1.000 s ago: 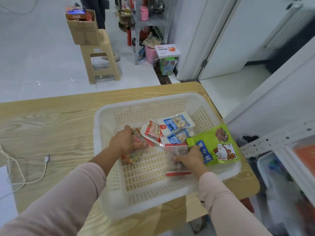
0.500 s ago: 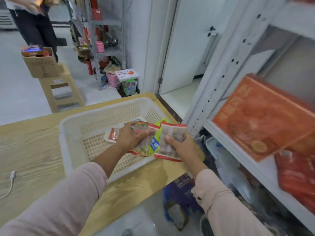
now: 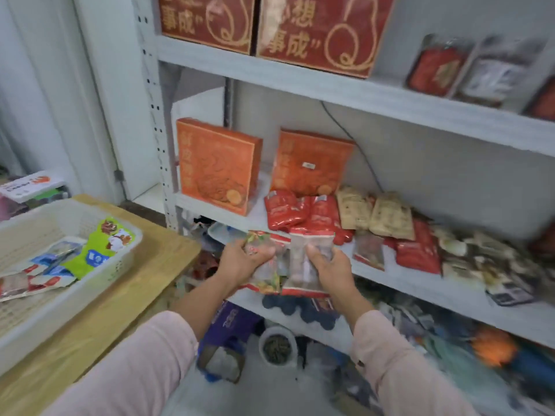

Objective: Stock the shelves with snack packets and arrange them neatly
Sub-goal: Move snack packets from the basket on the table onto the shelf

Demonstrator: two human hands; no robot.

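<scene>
The left hand point(image 3: 240, 262) grips a clear snack packet with a red edge point(image 3: 267, 279), fingers curled over its top. The right hand point(image 3: 333, 271) grips a second clear packet with red trim point(image 3: 300, 274), thumb pressed on its front. Both packets are held upright, side by side and touching, just in front of the middle shelf point(image 3: 420, 291). On that shelf, red packets point(image 3: 286, 208) lie at 12 o'clock of the hands, tan packets point(image 3: 387, 217) at 2 o'clock and two orange boxes point(image 3: 216, 166) stand at 11 and 12 o'clock. A white basket point(image 3: 118, 268) sits on a wooden table point(image 3: 156, 265) at 9 o'clock, containing a green packet point(image 3: 99, 247) and other packets.
</scene>
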